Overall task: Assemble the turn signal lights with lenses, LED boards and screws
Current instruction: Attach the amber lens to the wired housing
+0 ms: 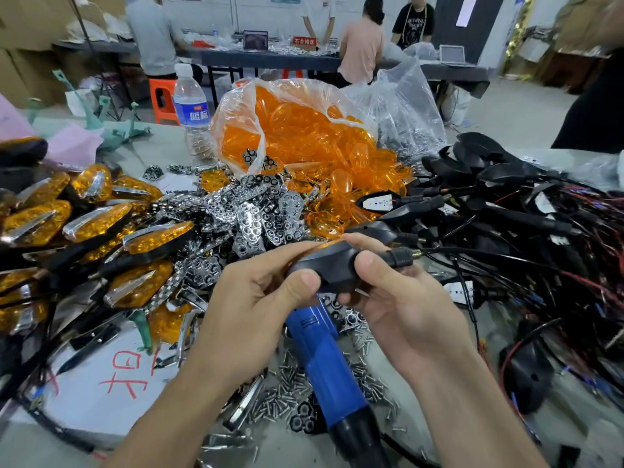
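– Fingers (pixel 300 282) first: what have they got on each side?
– Both sets are clamped on one turn signal light (pixel 332 263). On the left hand (pixel 256 298), thumb and forefinger pinch its tapered end. The right hand (pixel 401 298) curls its thumb and fingers round the thick end by the stalk.
– Where is it, and which way does it lie?
– It is held in the air above the counter (pixel 158 146), over a blue power screwdriver (pixel 320 352) and a scatter of screws (pixel 287 383). Its long axis runs left to right across the view, nearly level. The black stalk (pixel 400 258), with a brass-coloured threaded tip, points right, and a wire runs on from it. The black back faces the camera, and a sliver of amber shows along the top edge.
– Any writing?
– Red hand-drawn characters on a white sheet (pixel 125 373) at lower left, which I cannot read with certainty. The water bottle (pixel 189 106) carries a blue label with white Chinese characters. On the far table a red sign (pixel 304 41) reads 不合格区.
– And around the hands?
– An open plastic bag of amber lenses (pixel 304 130) lies straight ahead, with chrome reflectors (pixel 256 211) heaped before it. Finished lights (pixel 101 224) are stacked at left and black housings with wires (pixel 506 204) are piled at right. One open housing shows a white LED board (pixel 378 203).
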{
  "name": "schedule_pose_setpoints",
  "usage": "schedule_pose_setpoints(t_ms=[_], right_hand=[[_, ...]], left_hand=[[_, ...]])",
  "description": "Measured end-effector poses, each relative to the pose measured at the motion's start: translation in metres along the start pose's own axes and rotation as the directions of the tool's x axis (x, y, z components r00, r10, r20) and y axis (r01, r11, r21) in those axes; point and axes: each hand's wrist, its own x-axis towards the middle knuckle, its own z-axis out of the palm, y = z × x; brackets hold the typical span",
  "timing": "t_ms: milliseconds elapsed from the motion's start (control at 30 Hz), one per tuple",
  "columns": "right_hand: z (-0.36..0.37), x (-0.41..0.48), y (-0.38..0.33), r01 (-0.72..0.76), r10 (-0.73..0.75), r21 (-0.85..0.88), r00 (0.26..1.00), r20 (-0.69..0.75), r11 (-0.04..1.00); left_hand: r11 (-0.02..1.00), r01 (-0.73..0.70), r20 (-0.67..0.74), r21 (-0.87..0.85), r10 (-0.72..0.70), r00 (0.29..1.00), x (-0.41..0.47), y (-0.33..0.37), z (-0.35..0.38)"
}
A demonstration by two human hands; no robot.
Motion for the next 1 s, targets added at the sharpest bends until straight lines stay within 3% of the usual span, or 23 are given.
schedule_pose_setpoints(t_ms=[133, 233, 367, 433, 500, 567, 633, 667, 800, 900, 1000], right_hand=[[0.018, -0.002, 0.007, 0.009, -0.007, 0.011, 0.980, -0.197, 1.000], [0.027, -0.004, 0.007, -0.021, 0.007, -0.050, 0.965, -0.264, 0.999], [0.032, -0.009, 0.007, -0.141, 0.119, -0.152, 0.982, -0.145, 0.978], [0.027, -0.011, 0.002, -0.171, 0.169, -0.324, 0.985, -0.034, 0.931], [0.012, -0.009, -0.009, -0.114, 0.103, -0.637, 0.993, -0.055, 0.762], [-0.005, -0.006, -0.022, -0.137, 0.103, -0.919, 0.989, -0.106, 0.369], [-0.011, -0.006, -0.027, -0.152, 0.251, -0.988, 0.956, -0.153, -0.022], [-0.011, -0.008, -0.025, -0.143, 0.313, -0.980, 0.933, -0.181, -0.141], [-0.001, -0.006, -0.011, -0.149, 0.342, -0.973, 0.918, -0.202, -0.176], [-0.003, -0.005, -0.009, -0.057, 0.364, -0.984, 0.924, -0.115, -0.168], [-0.011, -0.006, -0.011, -0.139, 0.332, -0.984, 0.928, -0.169, -0.110]], left_hand=[[0.993, 0.031, -0.071, 0.112, -0.023, 0.997, -0.007, 0.000, 0.008], [0.999, -0.012, -0.064, -0.029, 0.010, 0.998, -0.008, -0.001, 0.017], [0.927, 0.018, -0.187, -0.374, -0.095, 0.978, 0.001, 0.003, 0.016], [0.853, 0.060, -0.236, -0.518, -0.211, 0.949, 0.005, 0.003, 0.005], [0.797, 0.080, -0.314, -0.598, -0.325, 0.892, 0.009, 0.003, -0.010], [0.792, 0.108, -0.362, -0.601, -0.390, 0.847, 0.012, 0.002, -0.022], [0.847, 0.165, -0.402, -0.505, -0.401, 0.823, 0.014, -0.001, -0.029], [0.876, 0.204, -0.423, -0.438, -0.400, 0.813, 0.014, -0.002, -0.029], [0.904, 0.299, -0.421, -0.305, -0.410, 0.809, 0.016, -0.005, -0.025], [0.896, 0.336, -0.375, -0.291, -0.430, 0.822, 0.016, -0.003, -0.024], [0.899, 0.357, -0.329, -0.253, -0.427, 0.842, 0.015, -0.004, -0.023]])
